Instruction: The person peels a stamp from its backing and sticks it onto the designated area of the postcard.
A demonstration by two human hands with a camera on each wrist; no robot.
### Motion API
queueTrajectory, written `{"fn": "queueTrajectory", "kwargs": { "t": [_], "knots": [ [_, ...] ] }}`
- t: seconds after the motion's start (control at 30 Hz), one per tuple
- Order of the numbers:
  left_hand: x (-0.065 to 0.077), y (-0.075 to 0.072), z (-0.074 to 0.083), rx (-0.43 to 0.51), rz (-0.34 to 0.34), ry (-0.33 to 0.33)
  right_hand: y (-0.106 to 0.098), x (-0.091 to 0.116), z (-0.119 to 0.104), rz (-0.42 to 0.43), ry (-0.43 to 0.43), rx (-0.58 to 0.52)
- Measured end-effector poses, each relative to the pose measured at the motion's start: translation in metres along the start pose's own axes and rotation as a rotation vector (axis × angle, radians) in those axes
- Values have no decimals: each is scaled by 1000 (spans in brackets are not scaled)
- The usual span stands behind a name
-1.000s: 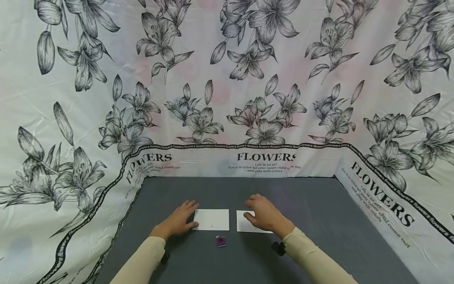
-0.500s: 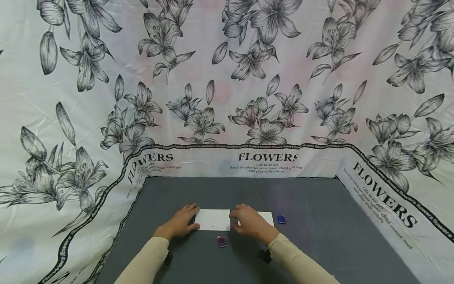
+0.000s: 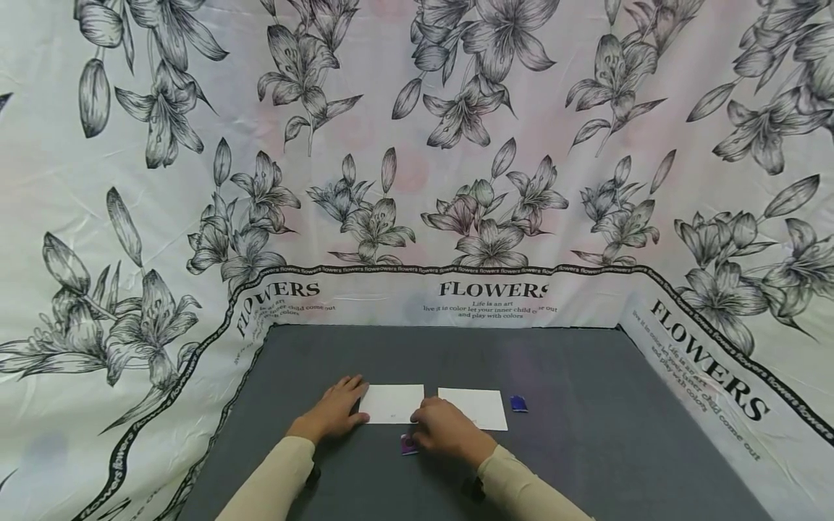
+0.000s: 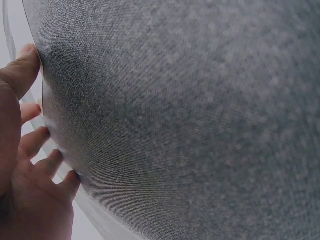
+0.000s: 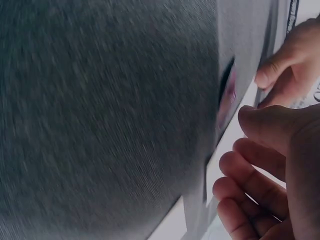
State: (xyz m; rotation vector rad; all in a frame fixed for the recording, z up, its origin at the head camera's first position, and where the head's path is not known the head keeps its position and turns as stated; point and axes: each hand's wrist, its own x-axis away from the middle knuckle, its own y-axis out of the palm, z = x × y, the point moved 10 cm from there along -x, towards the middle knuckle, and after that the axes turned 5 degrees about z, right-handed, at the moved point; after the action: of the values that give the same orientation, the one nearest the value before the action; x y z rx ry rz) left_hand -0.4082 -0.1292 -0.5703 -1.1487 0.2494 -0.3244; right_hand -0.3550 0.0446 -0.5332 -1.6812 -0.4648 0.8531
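Note:
Two white cards lie side by side on the grey table: the left card (image 3: 394, 402) and the right card (image 3: 474, 407). My left hand (image 3: 334, 409) rests at the left card's left edge, thumb near its lower corner and fingers extended. My right hand (image 3: 447, 428) hovers low by that card's lower right corner. Its loosely bent fingers (image 5: 252, 170) hold nothing, with the thumb apart from them. Just left of the right thumb is a small purple square (image 3: 408, 446) with a dark round mark, partly hidden by this hand.
A small blue square packet (image 3: 518, 404) lies right of the right card. The grey tabletop (image 3: 586, 463) ends at a white flower-printed cloth (image 3: 365, 304) that rises behind it and along both sides.
My right hand has moved left and nearer, off the right card, to beside the purple square. That uncovers the card and the blue packet. The left hand stays at the left card's edge.

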Motion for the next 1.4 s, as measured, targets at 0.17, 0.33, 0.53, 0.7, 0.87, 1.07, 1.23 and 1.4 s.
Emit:
{"fn": "queueTrajectory", "kwargs": {
  "t": [0.17, 0.33, 0.53, 0.7, 0.87, 1.07, 1.23, 1.4],
  "knots": [
    [2, 1, 1, 5, -5, 0, 10, 2, -3, -10, 53, -61],
    [4, 2, 1, 20, -8, -3, 15, 4, -5, 9, 90, -29],
    [4, 2, 1, 23, -1, 0, 16, 5, -6, 47, 104, -17],
    [4, 3, 0, 22, 4, 0, 15, 6, -6, 78, 120, -95],
    [5, 1, 1, 26, 5, -5, 17, 10, -3, 72, 161, -148],
    [5, 1, 0, 33, -3, -5, 16, 12, 1, 58, 180, -203],
    [5, 0, 0, 31, -8, -11, 11, 10, 2, 48, 187, -243],
    [3, 1, -1, 25, -11, -14, 2, 8, 4, 55, 192, -238]
  ]
}}
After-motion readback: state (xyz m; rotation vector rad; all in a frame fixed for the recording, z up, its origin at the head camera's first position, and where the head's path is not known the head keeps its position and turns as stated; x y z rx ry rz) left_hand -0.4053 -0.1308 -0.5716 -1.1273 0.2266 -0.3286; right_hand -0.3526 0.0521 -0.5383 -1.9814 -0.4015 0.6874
